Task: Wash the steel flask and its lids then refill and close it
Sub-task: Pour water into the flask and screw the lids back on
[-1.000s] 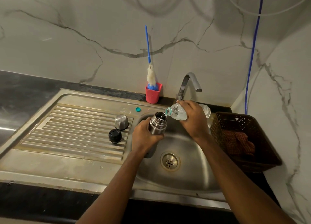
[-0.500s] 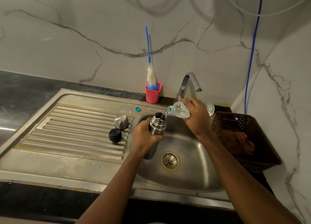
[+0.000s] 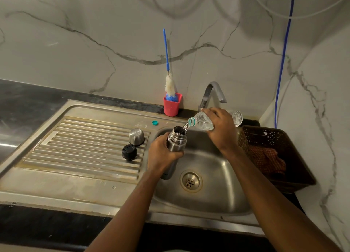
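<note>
Ribbed stainless-steel draining surface, left of the basin, carries a round black plastic stopper lid and, just beside it toward the wall, a domed steel cup lid. Both are off the flask and well apart from it. A small teal bottle cap lies near the basin's back rim. The left hand wraps around the body of the cylindrical steel flask, holding it upright and open-mouthed over the round steel sink basin. The right hand grips a clear plastic water bottle tipped neck-down, and a thin stream runs from its mouth into the flask. Fill level inside: not visible. Judgement: washing looks done, refill under way. Left to do: end the pour, seat the black stopper, then the steel cup lid. A brown perforated plastic basket holding a checked cloth sits far right.
</note>
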